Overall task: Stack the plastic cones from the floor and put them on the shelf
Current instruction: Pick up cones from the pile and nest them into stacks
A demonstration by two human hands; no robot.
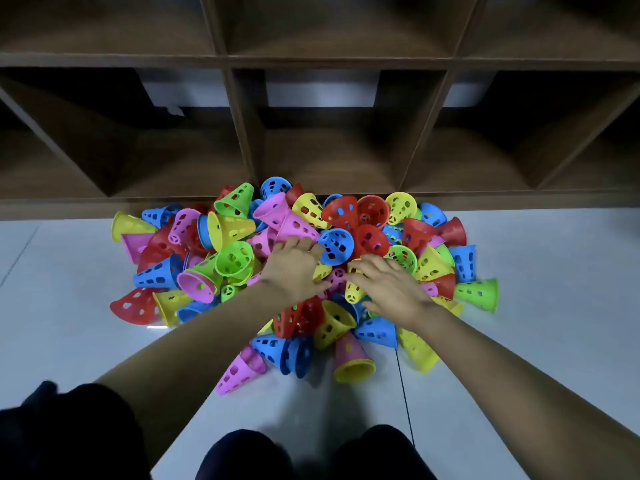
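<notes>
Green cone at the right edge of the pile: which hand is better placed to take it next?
Probably the right hand. It is over the pile on the same side as the green cone; the left hand would have to cross over it.

Perforated plastic cones in five bright colours lie jumbled in a heap mid-frame. The dark wooden shelf spans the top.

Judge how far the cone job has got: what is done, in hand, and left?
Done: nothing visible; the shelf compartments show no cones. In hand: the left hand and right hand, fingers spread, reach into the pile of cones on the floor, gripping nothing yet. Left: all stacking and shelving.
</notes>
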